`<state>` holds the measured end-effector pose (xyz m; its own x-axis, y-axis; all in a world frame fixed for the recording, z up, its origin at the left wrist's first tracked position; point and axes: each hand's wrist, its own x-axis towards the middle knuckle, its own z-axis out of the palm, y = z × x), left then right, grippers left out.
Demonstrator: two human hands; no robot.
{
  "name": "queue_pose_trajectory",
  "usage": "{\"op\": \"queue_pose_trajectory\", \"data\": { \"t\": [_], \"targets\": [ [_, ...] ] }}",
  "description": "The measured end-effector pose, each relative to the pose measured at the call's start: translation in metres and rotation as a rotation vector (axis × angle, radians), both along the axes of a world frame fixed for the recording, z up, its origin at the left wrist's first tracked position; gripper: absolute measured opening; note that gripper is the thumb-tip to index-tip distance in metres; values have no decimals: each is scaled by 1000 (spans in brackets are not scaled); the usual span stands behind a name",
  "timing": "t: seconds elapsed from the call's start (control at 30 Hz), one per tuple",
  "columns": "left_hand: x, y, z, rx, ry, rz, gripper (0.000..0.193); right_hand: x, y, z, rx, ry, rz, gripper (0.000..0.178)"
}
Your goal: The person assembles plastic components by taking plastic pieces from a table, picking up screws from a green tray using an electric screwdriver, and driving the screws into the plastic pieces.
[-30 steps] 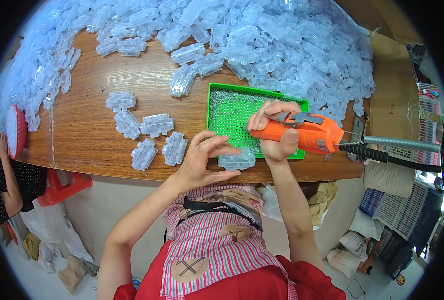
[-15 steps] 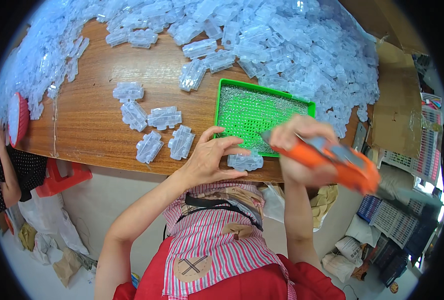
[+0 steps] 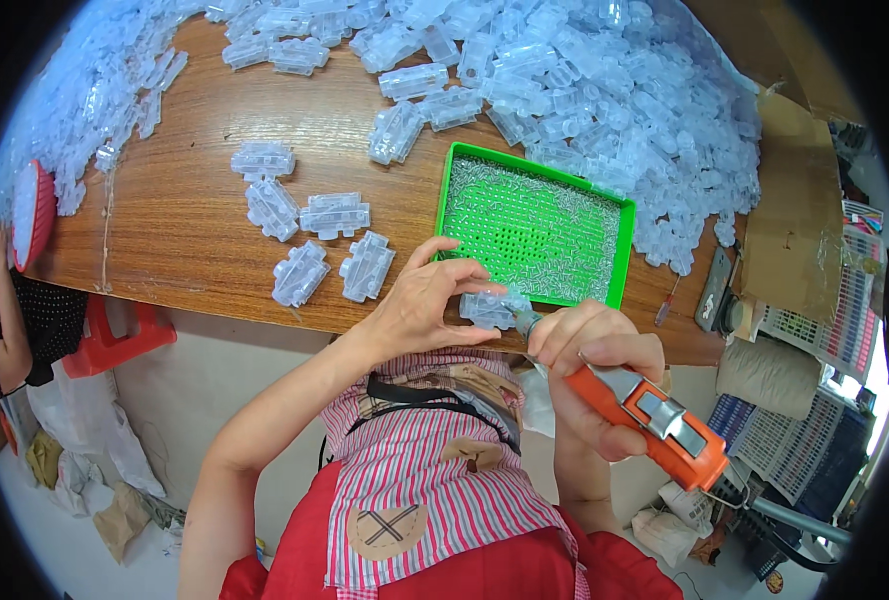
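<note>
At the table's near edge my left hand (image 3: 420, 305) grips a clear plastic housing (image 3: 483, 311) between its thumb and fingers. My right hand (image 3: 595, 365) is wrapped round an orange electric screwdriver (image 3: 655, 415). The tip of the screwdriver meets the right end of that housing; the exact contact point is too small to make out. Just beyond my hands lies a green tray (image 3: 627, 250) of small silver screws (image 3: 485, 195). Several more clear housings (image 3: 335, 215) rest on the table to the left of my left hand.
A large heap of clear plastic parts (image 3: 585, 90) covers the far side of the brown table (image 3: 205, 240). A cardboard sheet (image 3: 790, 210) stands at the right, near a thin screwdriver (image 3: 669, 302). At far left are a red basket (image 3: 40, 215), a co-worker's arm (image 3: 10, 330) and a red stool (image 3: 125, 335).
My right hand has brought the electric screwdriver from over the tray down and toward me, onto the housing. My left hand keeps its hold. The view has shifted slightly.
</note>
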<state>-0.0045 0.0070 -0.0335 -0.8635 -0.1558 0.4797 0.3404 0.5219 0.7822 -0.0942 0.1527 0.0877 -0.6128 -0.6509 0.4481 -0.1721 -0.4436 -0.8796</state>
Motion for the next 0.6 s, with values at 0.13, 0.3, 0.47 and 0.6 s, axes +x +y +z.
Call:
{"op": "queue_pose_trajectory", "data": {
  "t": [0.13,0.3,0.47,0.6],
  "targets": [
    [1,1,0,12,3,-1,69,4,-2,-7,-29,-103,-14,70],
    [1,1,0,49,4,-18,68,4,-4,-15,-18,42,-23,73],
    [-1,-2,5,27,-71,-58,68,4,-8,-26,-11,130,5,71],
    [0,-4,-1,65,-35,-44,68,3,-15,-25,-22,163,49,71]
  ]
}}
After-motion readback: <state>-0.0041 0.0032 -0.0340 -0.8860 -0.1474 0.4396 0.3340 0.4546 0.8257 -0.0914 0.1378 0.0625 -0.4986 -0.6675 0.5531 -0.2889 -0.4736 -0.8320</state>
